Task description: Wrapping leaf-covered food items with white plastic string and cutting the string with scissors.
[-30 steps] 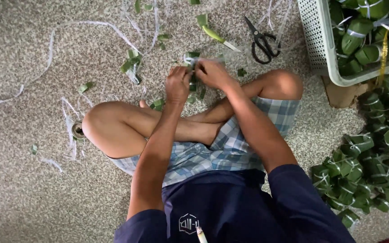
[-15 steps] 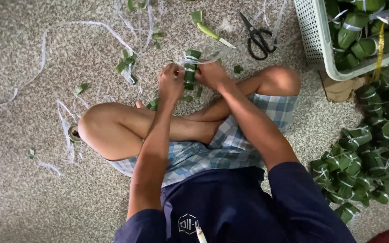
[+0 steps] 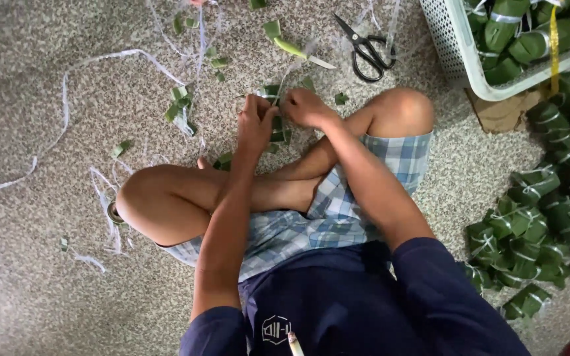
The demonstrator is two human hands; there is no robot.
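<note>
I sit cross-legged on a speckled floor. Both hands meet in front of my shins on a small leaf-wrapped parcel (image 3: 277, 129), green and upright, mostly hidden by my fingers. My left hand (image 3: 255, 122) grips its left side. My right hand (image 3: 306, 107) closes over its top, where a thin white strip (image 3: 290, 71) runs up and away. Whether the strip is pinched in the right fingers I cannot tell.
Black scissors (image 3: 366, 49) lie ahead to the right. A white plastic basket (image 3: 470, 62) holds wrapped green parcels, and a pile of several more (image 3: 542, 217) lies at my right. White strips (image 3: 67, 99) and green leaf scraps (image 3: 181, 105) litter the floor.
Both hands stay on the parcel. The parcel, clearly visible between them half a second ago, is now mostly covered by my right hand.
</note>
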